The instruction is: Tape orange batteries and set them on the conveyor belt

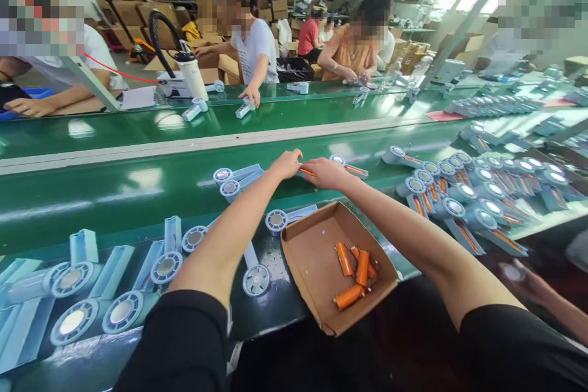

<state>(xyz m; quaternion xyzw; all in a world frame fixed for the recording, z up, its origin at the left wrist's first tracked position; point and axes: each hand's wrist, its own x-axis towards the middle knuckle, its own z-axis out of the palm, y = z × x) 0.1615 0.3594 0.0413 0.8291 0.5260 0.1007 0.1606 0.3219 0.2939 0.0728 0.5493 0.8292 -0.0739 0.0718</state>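
Observation:
Both my arms reach forward over the green conveyor belt (138, 190). My left hand (286, 163) and my right hand (324, 173) meet there, fingers closed around an orange battery (307, 172) that lies between them on a pale blue fan shell, mostly hidden by the hands. Just right of my right hand lies another fan shell with an orange battery in it (353, 169). In front of me sits a brown cardboard tray (312, 257) holding several loose orange batteries (356, 269).
Empty pale blue fan shells (114, 269) lie at the near left. A heap of shells fitted with batteries (463, 196) is at the right. Other people work across the far belt (275, 116), one hand on a fan part (250, 98). A black hose machine (179, 73) stands behind.

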